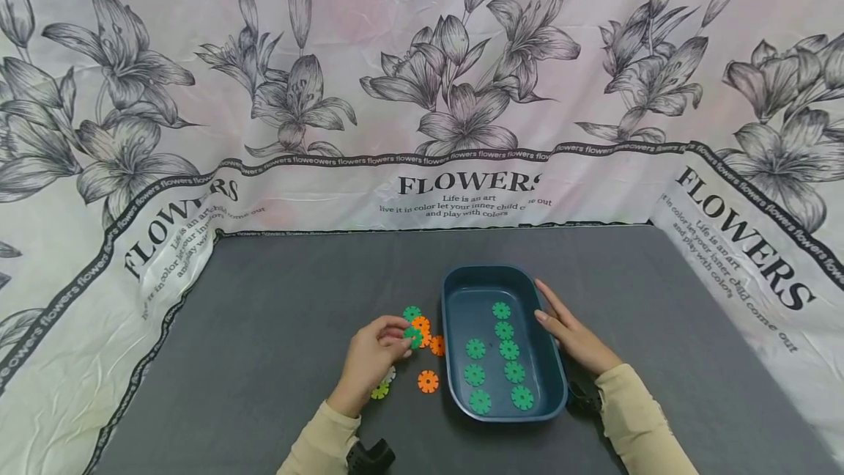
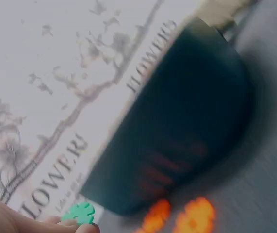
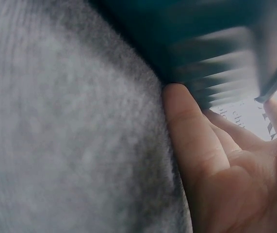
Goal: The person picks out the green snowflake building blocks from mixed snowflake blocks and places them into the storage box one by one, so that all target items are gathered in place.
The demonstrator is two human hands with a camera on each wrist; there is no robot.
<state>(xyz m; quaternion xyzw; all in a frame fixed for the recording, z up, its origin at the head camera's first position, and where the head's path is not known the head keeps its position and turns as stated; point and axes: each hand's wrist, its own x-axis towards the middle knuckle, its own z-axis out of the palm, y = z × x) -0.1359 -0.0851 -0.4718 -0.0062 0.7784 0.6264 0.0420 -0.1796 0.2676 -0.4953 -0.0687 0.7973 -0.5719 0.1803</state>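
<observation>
My left hand point(image 1: 369, 361) pinches a green notched plastic disc point(image 1: 413, 337) between thumb and fingers, left of a dark blue tray point(image 1: 461, 292). In the left wrist view the green disc shows at the fingertips point(image 2: 87, 229). Several green discs point(image 1: 508, 350) lie inside the tray in two columns, the right one longer. Orange discs point(image 1: 428, 381) and another green disc point(image 1: 412, 312) are on the table beside the tray. My right hand point(image 1: 580, 339) holds the tray's right side, thumb at the rim and other fingers against the outer wall point(image 3: 225, 53).
A yellow-green disc point(image 1: 379, 391) and a pale disc point(image 1: 390, 374) lie near the left wrist, partly hidden by that hand. Grey cloth point(image 1: 283, 299) covers the table. Behind and at the sides hangs a flower-printed sheet point(image 1: 303, 189).
</observation>
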